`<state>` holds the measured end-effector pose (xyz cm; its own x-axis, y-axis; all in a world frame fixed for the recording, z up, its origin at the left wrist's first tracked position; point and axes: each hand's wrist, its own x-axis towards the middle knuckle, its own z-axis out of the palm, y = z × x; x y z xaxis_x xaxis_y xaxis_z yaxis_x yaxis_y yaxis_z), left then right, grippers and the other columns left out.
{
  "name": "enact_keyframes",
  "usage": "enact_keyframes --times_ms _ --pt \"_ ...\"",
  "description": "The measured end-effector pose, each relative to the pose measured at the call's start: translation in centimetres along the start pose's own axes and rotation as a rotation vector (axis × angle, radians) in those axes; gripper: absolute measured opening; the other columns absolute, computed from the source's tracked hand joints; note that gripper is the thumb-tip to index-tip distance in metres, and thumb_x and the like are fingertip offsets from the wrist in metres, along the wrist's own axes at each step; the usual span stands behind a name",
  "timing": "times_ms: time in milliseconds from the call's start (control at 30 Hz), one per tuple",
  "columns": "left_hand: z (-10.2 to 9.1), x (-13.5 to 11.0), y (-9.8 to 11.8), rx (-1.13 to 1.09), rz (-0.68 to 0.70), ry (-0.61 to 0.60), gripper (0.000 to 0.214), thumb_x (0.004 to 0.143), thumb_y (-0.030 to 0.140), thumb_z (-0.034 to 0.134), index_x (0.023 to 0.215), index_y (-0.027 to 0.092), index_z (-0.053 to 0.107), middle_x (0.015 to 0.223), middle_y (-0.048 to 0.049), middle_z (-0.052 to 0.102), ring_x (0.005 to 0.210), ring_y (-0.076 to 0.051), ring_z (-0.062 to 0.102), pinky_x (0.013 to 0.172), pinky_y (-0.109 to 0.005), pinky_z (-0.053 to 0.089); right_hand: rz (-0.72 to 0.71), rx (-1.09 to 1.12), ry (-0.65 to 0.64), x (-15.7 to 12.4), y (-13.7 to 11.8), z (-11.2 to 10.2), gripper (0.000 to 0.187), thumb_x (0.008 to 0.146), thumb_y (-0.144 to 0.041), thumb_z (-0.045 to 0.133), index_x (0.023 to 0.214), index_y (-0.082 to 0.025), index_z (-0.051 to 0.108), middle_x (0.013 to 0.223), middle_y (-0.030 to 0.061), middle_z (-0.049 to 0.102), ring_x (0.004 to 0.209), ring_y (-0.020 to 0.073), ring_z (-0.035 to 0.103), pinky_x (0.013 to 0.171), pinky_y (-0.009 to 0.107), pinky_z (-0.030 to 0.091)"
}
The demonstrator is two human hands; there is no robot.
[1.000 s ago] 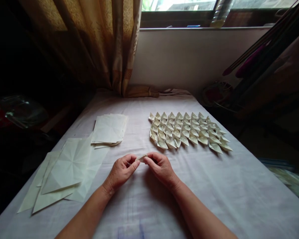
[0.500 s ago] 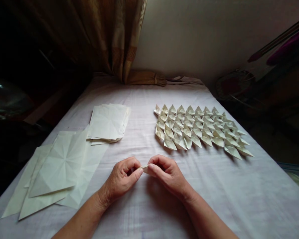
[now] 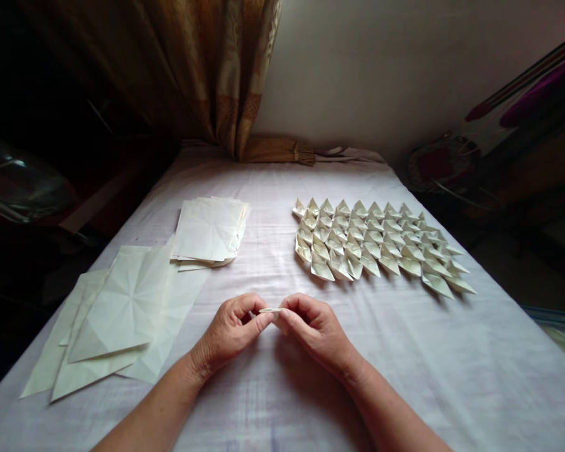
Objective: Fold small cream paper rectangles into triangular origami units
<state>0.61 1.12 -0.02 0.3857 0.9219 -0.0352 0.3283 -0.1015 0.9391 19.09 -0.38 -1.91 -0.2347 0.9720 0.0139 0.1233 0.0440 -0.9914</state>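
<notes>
Between my two hands, at the near middle of the cloth, is a small folded piece of pale paper (image 3: 269,310), seen nearly edge-on. My left hand (image 3: 238,323) pinches its left end between thumb and forefinger. At its right end my right hand (image 3: 313,323) grips it the same way, the other fingers curled in. Most of the paper is hidden by the fingers. Beyond my right hand, several folded paper boats (image 3: 371,242) stand in tight rows, all much alike in pale cream.
Creased paper sheets (image 3: 122,301) lie overlapping at the left, with a neater stack of square sheets (image 3: 209,229) behind them. A pale checked cloth (image 3: 263,402) covers the surface. A brown curtain (image 3: 238,81) hangs at the back, beside a plain wall (image 3: 367,69).
The folded paper has tilted slightly, and its left end shows more above my left thumb. Both hands keep their pinch in nearly the same place. The view has shifted a little.
</notes>
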Motion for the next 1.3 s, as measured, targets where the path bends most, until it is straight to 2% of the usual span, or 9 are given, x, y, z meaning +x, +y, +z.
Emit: enact_keyframes --times_ms 167,300,433,533,767,900,967,1067,1300 --pt "0.2 0.0 -0.1 -0.089 -0.046 -0.008 0.029 0.082 0.043 0.06 0.079 0.014 0.062 0.068 0.0 0.057 0.06 -0.01 0.048 0.055 -0.02 0.038 -0.023 0.03 0.076 -0.1 0.0 0.2 0.026 0.088 -0.038 0.057 0.073 -0.017 0.06 0.065 0.0002 0.057 0.06 0.0116 0.049 0.056 0.023 0.04" --pt "0.4 -0.1 -0.2 -0.112 -0.087 0.015 0.029 0.081 0.042 0.061 0.076 0.014 0.063 0.068 -0.0014 0.061 0.057 -0.01 0.048 0.053 -0.021 0.037 0.002 0.08 0.069 -0.2 0.0 0.5 0.026 0.087 -0.039 0.057 0.074 -0.017 0.059 0.064 0.0003 0.058 0.059 0.0119 0.05 0.056 0.023 0.041" --pt "0.2 -0.2 -0.2 -0.114 -0.057 0.015 0.026 0.081 0.038 0.061 0.07 0.014 0.061 0.065 -0.0007 0.059 0.058 -0.011 0.049 0.055 -0.021 0.038 -0.036 -0.07 0.039 -0.3 -0.1 0.5 0.024 0.087 -0.034 0.055 0.07 -0.017 0.059 0.062 -0.0005 0.056 0.057 0.0113 0.048 0.055 0.023 0.039" --pt "0.0 -0.2 -0.1 -0.124 -0.017 -0.007 0.03 0.087 0.037 0.054 0.068 0.015 0.06 0.062 0.0011 0.055 0.056 -0.01 0.046 0.055 -0.021 0.038 -0.072 -0.177 0.039 -0.4 -0.2 0.3 0.022 0.086 -0.03 0.053 0.07 -0.017 0.06 0.062 -0.0003 0.057 0.057 0.0112 0.049 0.054 0.022 0.038" --pt "-0.1 -0.1 -0.4 -0.088 -0.001 0.015 0.034 0.09 0.035 0.048 0.062 0.016 0.055 0.057 0.0023 0.05 0.055 -0.01 0.046 0.057 -0.021 0.039 -0.139 -0.27 0.029 -0.5 -0.3 0.4 0.018 0.086 -0.027 0.054 0.072 -0.018 0.06 0.063 -0.001 0.058 0.058 0.0109 0.05 0.056 0.022 0.038" --pt "0.0 -0.1 -0.5 -0.135 -0.037 0.015 0.037 0.091 0.043 0.049 0.068 0.015 0.059 0.062 0.0009 0.055 0.054 -0.009 0.046 0.053 -0.02 0.039 -0.037 -0.111 0.023 -0.3 -0.5 0.4 0.024 0.087 -0.033 0.054 0.071 -0.017 0.06 0.064 -0.0002 0.058 0.059 0.0118 0.051 0.058 0.023 0.04" --pt "0.1 -0.1 -0.5 -0.205 -0.063 -0.012 0.035 0.091 0.046 0.05 0.089 0.014 0.065 0.068 0.0002 0.059 0.053 -0.009 0.047 0.051 -0.02 0.039 0.021 0.033 0.025 -0.1 -0.7 0.2 0.027 0.087 -0.038 0.055 0.07 -0.017 0.059 0.066 0.0005 0.059 0.061 0.012 0.052 0.059 0.023 0.042" --pt "0.2 -0.2 -0.4 -0.279 -0.048 -0.02 0.044 0.089 0.046 0.056 0.122 0.018 0.061 0.075 -0.0004 0.062 0.057 -0.009 0.051 0.052 -0.02 0.042 0.075 0.18 0.012 0.2 -0.9 0.1 0.029 0.084 -0.043 0.06 0.07 -0.017 0.059 0.065 -0.0007 0.059 0.059 0.0108 0.051 0.059 0.023 0.042" --pt "0.3 -0.3 -0.1 -0.365 0.005 -0.037 0.034 0.086 0.043 0.063 0.108 0.019 0.07 0.08 -0.0027 0.065 0.067 -0.012 0.055 0.06 -0.021 0.047 0.137 0.263 0.022 0.2 -1.0 0.2 0.033 0.079 -0.049 0.067 0.074 -0.016 0.063 0.066 -0.0009 0.06 0.057 0.0098 0.049 0.055 0.022 0.039"
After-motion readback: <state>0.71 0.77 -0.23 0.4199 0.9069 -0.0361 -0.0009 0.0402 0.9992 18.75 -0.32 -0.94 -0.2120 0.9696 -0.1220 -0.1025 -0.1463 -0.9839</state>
